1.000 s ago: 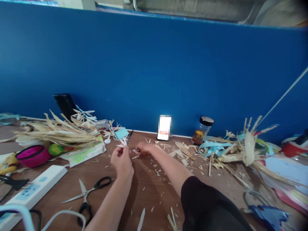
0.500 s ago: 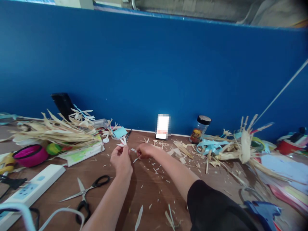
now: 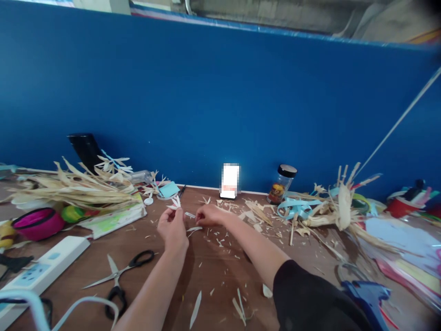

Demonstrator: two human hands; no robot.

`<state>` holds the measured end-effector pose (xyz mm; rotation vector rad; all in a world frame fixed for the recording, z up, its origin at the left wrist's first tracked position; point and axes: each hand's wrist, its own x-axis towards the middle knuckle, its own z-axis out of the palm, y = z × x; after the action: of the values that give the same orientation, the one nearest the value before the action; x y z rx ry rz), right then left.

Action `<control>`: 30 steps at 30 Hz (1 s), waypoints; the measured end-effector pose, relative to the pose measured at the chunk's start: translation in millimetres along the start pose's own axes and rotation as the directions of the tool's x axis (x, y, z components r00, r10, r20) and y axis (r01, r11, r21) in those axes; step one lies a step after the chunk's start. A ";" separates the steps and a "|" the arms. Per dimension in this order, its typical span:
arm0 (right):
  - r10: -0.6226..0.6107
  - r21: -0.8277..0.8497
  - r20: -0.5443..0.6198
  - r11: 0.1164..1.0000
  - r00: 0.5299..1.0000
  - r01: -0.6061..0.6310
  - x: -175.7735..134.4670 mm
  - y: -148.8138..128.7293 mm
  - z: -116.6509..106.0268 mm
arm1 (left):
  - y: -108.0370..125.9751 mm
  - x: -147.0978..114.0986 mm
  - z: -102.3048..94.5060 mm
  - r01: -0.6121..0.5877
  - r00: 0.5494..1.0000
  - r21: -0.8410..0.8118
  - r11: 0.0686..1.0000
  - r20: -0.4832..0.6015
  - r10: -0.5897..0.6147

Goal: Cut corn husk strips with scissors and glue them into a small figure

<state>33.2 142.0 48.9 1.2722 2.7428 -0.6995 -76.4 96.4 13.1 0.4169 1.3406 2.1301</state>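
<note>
My left hand point(image 3: 173, 226) is closed, its thumb and fingers pinching the base of a small pale flower of pointed husk petals point(image 3: 175, 203). The petals stick up above the fingertips. To its right, my right hand point(image 3: 208, 215) hangs low over the table with its fingers curled together; what they hold, if anything, is hidden. Just below those fingertips is a narrow pale petal strip point(image 3: 195, 229). A small whitish flat piece point(image 3: 189, 215) lies between the hands. Black-handled scissors point(image 3: 119, 275) rest spread apart on the table left of my left forearm.
A lit phone point(image 3: 229, 181) leans on the blue partition point(image 3: 220, 101). Dried corn husks point(image 3: 82, 191) are heaped at left, above a power strip point(image 3: 44, 276). At right are a jar point(image 3: 280, 185), blue ribbon point(image 3: 299, 209) and a glue gun point(image 3: 367, 296). Husk scraps litter the table.
The view has turned slightly right. My right hand's fingers have drawn in, and the pale strip by them now looks flatter. My left hand keeps its hold on the flower.
</note>
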 end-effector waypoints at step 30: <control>-0.021 -0.208 -0.053 0.978 0.998 0.010 -66.6 -2.2 -34.7 | -1.2 -7.3 1.8 0.018 0.996 -0.003 1.000 0.083 -0.018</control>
<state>81.0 107.4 95.4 1.2438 2.7825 -0.3706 -69.4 93.6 13.2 0.4846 1.2894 2.0769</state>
